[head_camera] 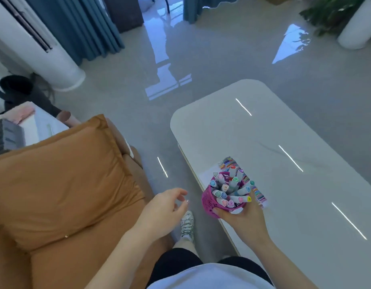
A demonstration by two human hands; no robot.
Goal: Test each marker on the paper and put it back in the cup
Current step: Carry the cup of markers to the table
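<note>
The purple cup (209,202) is tilted toward the camera, so its mouth shows, and it is packed with markers (228,190), caps up in pastel pinks, blues, greens and one yellow. The right hand (243,220) holds it from below and behind: the palm cradles the base, the fingers curl round the lower wall, and one fingertip shows at the cup's left underside. The forearm runs from the cup down to the lower right, over the table's near edge.

Just beyond the cup, partly hidden by it, a sheet of paper (207,176) lies flat on the white table (284,126), with rows of short coloured strokes showing above and to the right of the cup.

To the left of the cup and apart from it, the left hand (165,209) hangs in the air, holding nothing, palm turned inward, fingers loosely bent and spread. Below it, left of the cup's base, is a white shoe (187,224) on the grey floor. Farther left of the cup is an orange sofa (65,184).
</note>
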